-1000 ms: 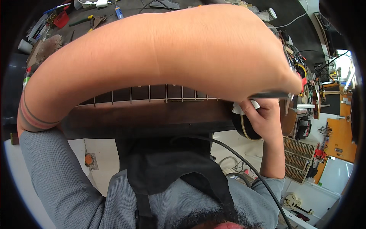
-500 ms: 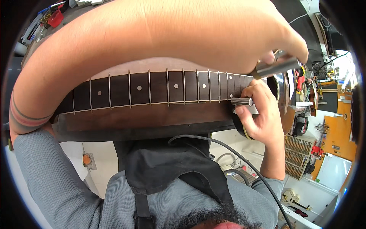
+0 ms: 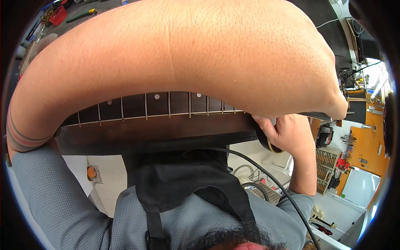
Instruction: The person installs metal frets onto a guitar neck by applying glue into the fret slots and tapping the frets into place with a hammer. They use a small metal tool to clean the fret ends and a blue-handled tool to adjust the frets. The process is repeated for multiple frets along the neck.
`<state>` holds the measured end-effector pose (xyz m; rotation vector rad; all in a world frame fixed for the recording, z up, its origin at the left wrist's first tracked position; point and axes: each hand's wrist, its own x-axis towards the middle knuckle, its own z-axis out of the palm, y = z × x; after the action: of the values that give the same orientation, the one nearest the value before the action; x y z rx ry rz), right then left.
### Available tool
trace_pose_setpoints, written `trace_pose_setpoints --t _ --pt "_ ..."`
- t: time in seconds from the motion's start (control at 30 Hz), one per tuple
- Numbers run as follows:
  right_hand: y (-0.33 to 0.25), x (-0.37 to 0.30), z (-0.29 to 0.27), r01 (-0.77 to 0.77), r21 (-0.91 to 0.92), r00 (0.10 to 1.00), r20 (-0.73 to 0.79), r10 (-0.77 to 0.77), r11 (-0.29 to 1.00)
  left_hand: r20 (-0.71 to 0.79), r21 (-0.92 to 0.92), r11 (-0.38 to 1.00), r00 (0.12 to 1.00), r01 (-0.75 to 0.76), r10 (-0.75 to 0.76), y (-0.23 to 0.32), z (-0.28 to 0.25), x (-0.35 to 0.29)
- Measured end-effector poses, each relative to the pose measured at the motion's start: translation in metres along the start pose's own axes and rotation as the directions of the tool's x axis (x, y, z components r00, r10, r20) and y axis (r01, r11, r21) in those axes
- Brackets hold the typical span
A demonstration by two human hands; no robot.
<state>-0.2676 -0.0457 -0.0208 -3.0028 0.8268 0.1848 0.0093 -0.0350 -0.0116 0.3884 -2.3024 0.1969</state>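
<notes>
Dark fretted neck (image 3: 179,103), lengthwise left to right, grip of hands (image 3: 294,133) hidden, cannot tell

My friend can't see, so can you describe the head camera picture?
A bare left forearm arches over a dark fretboard with silvery frets; the left hand holds a metal tool. The right hand, partly hidden, is at the picture's right.

The right hand (image 3: 289,131) sits at the fretboard's (image 3: 135,109) three o'clock. Pliers (image 3: 80,16) lie at its eleven o'clock, on the bench (image 3: 64,28).
</notes>
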Motion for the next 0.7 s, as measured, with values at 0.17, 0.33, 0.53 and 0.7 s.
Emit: trace_pose_setpoints --t 0.17,0.33,0.53,0.7 --pt "0.002 -0.006 0.0 -0.037 -0.035 0.998 0.042 0.039 0.999 -0.005 -0.015 1.0 1.0 -0.009 0.009 -0.009 0.01 0.003" --pt "0.008 0.014 -0.014 0.089 -0.081 0.995 0.044 -0.086 0.993 0.007 0.011 0.999 0.999 0.037 -0.037 -0.006 0.003 0.002" --pt "0.012 0.024 -0.022 0.087 -0.031 0.99 0.117 -0.083 0.996 -0.006 0.003 0.998 0.998 0.058 -0.058 -0.015 0.014 0.002" --pt "0.008 0.035 -0.033 0.003 -0.105 0.968 0.248 0.023 0.995 -0.005 0.008 0.995 0.995 0.098 -0.098 -0.02 0.013 0.003"
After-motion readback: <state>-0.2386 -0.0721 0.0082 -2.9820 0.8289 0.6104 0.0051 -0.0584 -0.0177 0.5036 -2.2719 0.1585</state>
